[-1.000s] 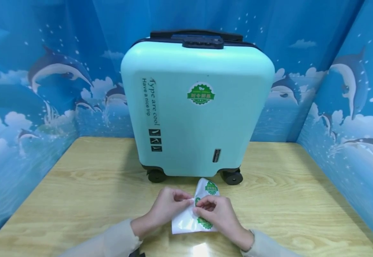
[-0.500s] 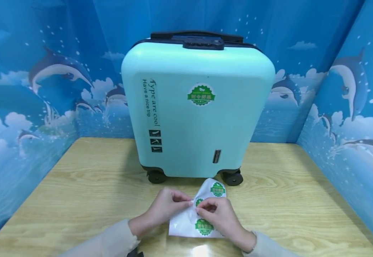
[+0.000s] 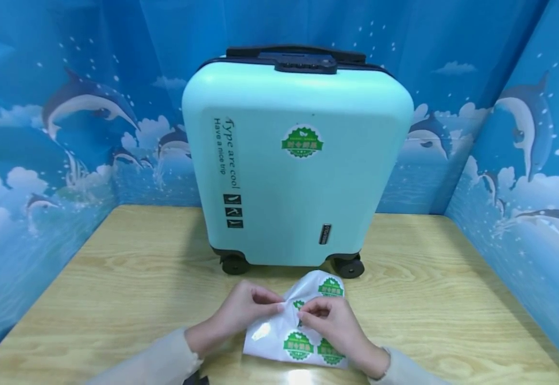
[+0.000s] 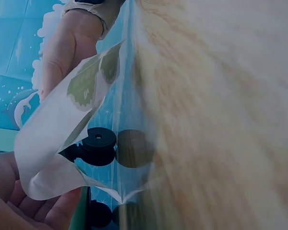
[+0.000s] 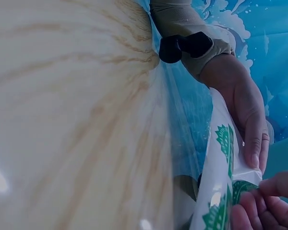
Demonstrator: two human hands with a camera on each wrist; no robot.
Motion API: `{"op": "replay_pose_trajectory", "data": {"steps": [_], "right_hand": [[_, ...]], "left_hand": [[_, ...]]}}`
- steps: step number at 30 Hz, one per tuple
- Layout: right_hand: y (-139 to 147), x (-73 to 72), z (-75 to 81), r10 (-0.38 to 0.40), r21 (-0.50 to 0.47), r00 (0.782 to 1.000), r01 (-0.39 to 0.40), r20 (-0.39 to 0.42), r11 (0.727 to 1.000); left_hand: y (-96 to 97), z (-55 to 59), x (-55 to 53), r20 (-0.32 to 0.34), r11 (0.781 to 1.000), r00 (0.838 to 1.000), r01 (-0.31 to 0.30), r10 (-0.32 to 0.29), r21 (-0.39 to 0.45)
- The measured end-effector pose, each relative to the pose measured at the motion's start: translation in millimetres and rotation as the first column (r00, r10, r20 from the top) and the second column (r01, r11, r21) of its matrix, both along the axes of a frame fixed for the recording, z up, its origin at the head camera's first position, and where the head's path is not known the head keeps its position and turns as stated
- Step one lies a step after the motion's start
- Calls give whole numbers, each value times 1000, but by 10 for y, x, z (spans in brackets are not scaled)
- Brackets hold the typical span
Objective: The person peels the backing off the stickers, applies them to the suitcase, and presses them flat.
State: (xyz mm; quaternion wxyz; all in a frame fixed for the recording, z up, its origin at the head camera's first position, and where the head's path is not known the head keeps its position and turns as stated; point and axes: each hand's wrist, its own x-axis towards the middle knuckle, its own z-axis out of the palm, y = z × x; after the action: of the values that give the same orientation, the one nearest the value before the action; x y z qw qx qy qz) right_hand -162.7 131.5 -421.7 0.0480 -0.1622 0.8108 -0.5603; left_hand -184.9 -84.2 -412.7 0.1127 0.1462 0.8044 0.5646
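Note:
A white sheet of round green stickers [image 3: 265, 345] is held above the table in front of the suitcase, bent and creased between both hands. My left hand [image 3: 241, 313] pinches its left edge with thumb and fingers. My right hand [image 3: 339, 323] pinches at a green sticker [image 3: 299, 306] in the middle of the sheet; the fingers partly cover it. In the right wrist view that sticker [image 5: 242, 188] sits beside the right fingertips, and how far it is off the backing cannot be seen. Behind stands a mint-green suitcase [image 3: 270, 187] with a matching green sticker [image 3: 302, 142] on its front.
The suitcase stands upright on black wheels [image 3: 349, 266] close behind the hands. Wood-grain table top [image 3: 428, 299] stretches to both sides. Blue dolphin-print curtains [image 3: 92, 107] enclose the back and sides.
The sheet has turned and spread, so more green stickers show along its lower part. My left hand has shifted slightly left, and my right hand slightly right. The suitcase has not moved.

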Motion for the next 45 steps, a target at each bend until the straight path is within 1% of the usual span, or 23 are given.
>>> {"op": "replay_pose_trajectory", "data": {"steps": [5,14,21,25,29,33,39,45], "right_hand": [[39,4,23,-30,5,998,29,61,1000],[92,-6,40,-61,-26,992,64,109,998],[161,-22,54,-90,-30,984,96,154,995],[200,-35,52,-92,-40,982,100,166,994],[229,-52,44,-86,-43,984,93,157,995],[245,-67,43,-96,-46,983,105,159,993],[284,-72,34,-111,-56,981,121,159,991],[322,-66,35,-110,-81,975,127,195,989]], "left_hand": [[-28,11,4,10,1000,1000,4,-4,14],[-68,26,22,46,998,999,-3,0,62],[-74,25,12,49,998,999,-12,10,58],[-74,25,8,45,999,999,-18,16,47],[-77,24,12,48,999,999,-25,23,45],[-84,18,13,46,998,999,-29,27,52],[-91,35,23,71,997,996,-49,46,54],[-90,37,45,83,997,995,-67,63,39]]}}
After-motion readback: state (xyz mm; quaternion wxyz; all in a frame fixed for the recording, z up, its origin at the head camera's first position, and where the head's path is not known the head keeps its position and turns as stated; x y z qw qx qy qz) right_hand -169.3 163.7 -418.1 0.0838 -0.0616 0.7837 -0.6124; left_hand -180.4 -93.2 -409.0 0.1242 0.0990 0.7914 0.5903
